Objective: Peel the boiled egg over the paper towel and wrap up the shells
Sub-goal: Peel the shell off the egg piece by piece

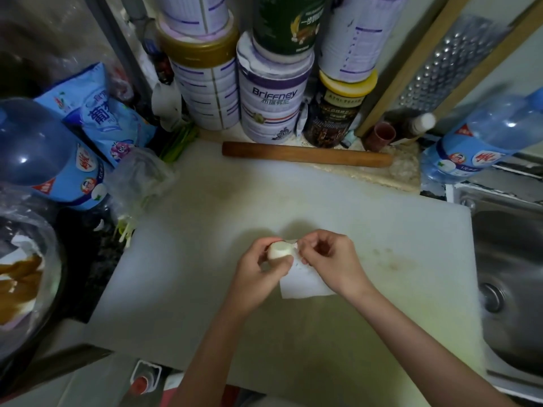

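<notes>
Egg [280, 250] gripped in L hand [258, 271], R hand [330, 259] pinching shell [294, 245], over paper towel [302, 286]

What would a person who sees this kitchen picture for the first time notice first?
At the centre, a pale boiled egg is held above a white paper towel lying on the white board. Behind it, stacked tins stand along the wall, with a wooden rolling pin lying before them.

A wooden rolling pin [307, 154] lies along the white cutting board's [205, 274] far edge, stacked tins [271, 110] behind, steel sink [511, 277] right.
</notes>
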A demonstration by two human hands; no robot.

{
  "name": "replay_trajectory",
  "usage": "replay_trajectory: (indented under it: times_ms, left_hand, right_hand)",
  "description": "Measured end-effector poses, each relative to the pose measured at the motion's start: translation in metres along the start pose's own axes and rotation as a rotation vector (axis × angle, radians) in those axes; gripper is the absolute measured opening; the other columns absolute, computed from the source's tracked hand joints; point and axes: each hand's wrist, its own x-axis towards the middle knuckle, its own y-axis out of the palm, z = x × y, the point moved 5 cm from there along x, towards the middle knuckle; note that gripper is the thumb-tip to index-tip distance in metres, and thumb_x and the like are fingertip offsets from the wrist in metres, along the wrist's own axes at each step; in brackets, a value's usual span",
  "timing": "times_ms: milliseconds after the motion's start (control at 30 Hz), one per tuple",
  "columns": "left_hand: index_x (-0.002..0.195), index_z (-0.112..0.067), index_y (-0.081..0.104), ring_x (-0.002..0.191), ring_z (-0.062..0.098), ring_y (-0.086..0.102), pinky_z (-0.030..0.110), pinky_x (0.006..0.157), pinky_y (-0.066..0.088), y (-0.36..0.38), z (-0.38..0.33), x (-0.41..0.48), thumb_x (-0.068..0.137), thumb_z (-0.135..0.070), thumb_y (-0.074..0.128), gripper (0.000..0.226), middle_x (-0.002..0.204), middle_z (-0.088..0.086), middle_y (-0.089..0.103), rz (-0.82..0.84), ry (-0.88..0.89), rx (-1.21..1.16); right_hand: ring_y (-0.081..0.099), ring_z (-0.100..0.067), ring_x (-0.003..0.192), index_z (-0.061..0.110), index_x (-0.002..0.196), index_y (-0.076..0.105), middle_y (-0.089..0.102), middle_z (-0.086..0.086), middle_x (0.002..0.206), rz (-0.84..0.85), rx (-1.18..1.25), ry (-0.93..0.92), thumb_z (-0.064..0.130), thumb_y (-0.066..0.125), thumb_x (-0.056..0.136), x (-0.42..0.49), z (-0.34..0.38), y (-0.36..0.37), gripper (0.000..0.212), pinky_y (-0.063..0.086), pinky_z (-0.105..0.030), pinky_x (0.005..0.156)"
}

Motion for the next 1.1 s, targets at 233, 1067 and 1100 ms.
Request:
replay_trajectory:
  times_ms: [233, 1067, 1100]
  left_hand:
    - [0.089, -0.019, 0.063, 0.073, 0.009, 0.062, 0.049, 0.077, 0.056, 0.004, 0.001, -0.004, 0.072, -0.013, 0.077, 0.023, 0.081, -0.005, 0.066, -0.085, 0.004, 0.016]
    - [0.107, -0.024, 0.066, 0.098, 0.012, 0.066, 0.042, 0.091, 0.053, 0.007, 0.009, -0.004, 0.072, -0.011, 0.079, 0.04, 0.105, -0.002, 0.071, -0.077, 0.005, -0.021]
    - [0.106, -0.025, 0.066, 0.099, 0.01, 0.066, 0.04, 0.091, 0.053, 0.006, 0.008, -0.003, 0.073, -0.011, 0.079, 0.038, 0.105, -0.003, 0.071, -0.075, 0.02, -0.002]
  right_hand:
    - [0.056, -0.013, 0.057, 0.01, 0.072, 0.066, 0.063, -0.002, 0.059, 0.015, -0.076, -0.056, 0.009, 0.06, 0.084, -0.001, 0.001, -0.005, 0.013, 0.045, -0.021, 0.058]
    - [0.063, -0.006, 0.072, 0.015, 0.095, 0.074, 0.073, 0.004, 0.083, 0.098, -0.249, -0.192, 0.003, 0.057, 0.086, -0.004, -0.011, -0.02, 0.023, 0.042, -0.004, 0.067]
    - [0.062, -0.006, 0.069, 0.018, 0.093, 0.075, 0.073, 0.004, 0.079, 0.08, -0.189, -0.168, 0.01, 0.062, 0.085, -0.004, -0.009, -0.02, 0.017, 0.043, -0.006, 0.065]
